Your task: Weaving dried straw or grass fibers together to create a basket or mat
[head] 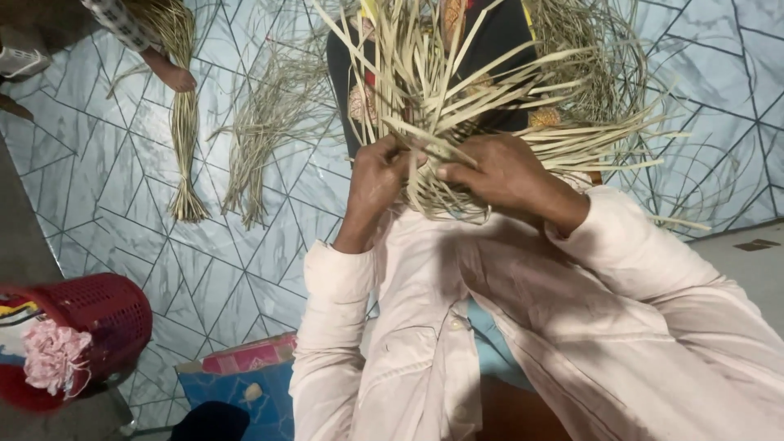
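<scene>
**Two hands work pale strips at the centre of the frame**

Nearest, at the lower left, sits a red basket [98, 314] with a pink cloth [51, 355] beside it. At mid-frame the left hand [377, 175] is curled shut around the woven strips [457, 106], and the right hand [498, 173] pinches the same bundle, fingers closed on it. The strips fan upward and rightward from both hands. Farther off, on the tiled floor [122, 188] at upper left, lie loose bundles of reeds [186, 122], and another person's foot [173, 75] rests on one.
</scene>
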